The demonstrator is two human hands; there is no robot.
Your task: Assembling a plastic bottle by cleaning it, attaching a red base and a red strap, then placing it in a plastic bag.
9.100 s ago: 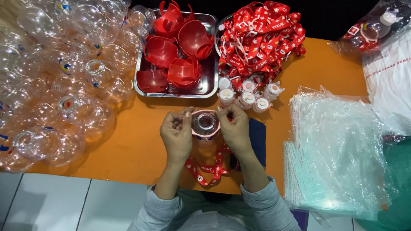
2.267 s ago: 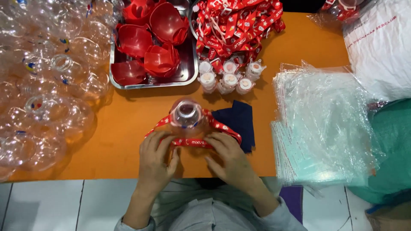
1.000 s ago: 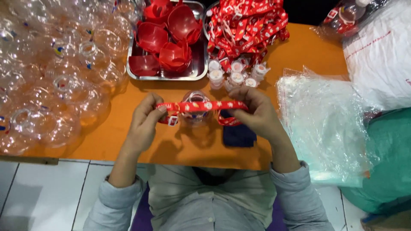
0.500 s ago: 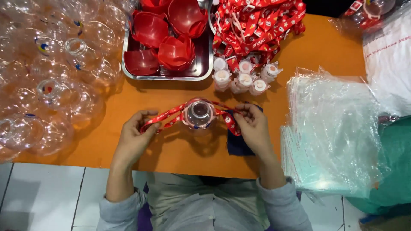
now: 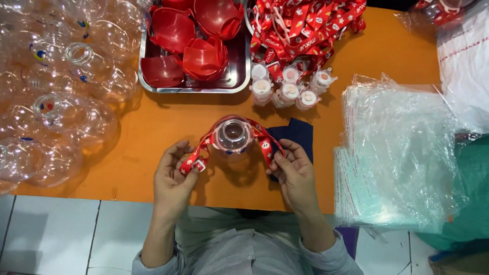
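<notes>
**Strap pinched at both ends, bottle sitting in the middle**

Fingers first: from my feed, the left hand (image 5: 173,178) has thumb and fingers closed on one end of the red printed strap (image 5: 265,145), right by its small white clip (image 5: 198,164). The right hand (image 5: 295,173) is pinching the other end the same way. The strap loops around the neck of a clear round bottle (image 5: 232,136), which stands on the orange table (image 5: 387,56) between both hands, just beside a dark blue cloth (image 5: 298,133). Further out I see small white caps (image 5: 290,89), a steel tray (image 5: 237,84) of red bowl-shaped pieces (image 5: 206,57), a heap of more red straps (image 5: 300,25), lots of empty clear bottles (image 5: 56,102) on the left, and a stack of clear plastic bags (image 5: 397,158) on the right.
</notes>
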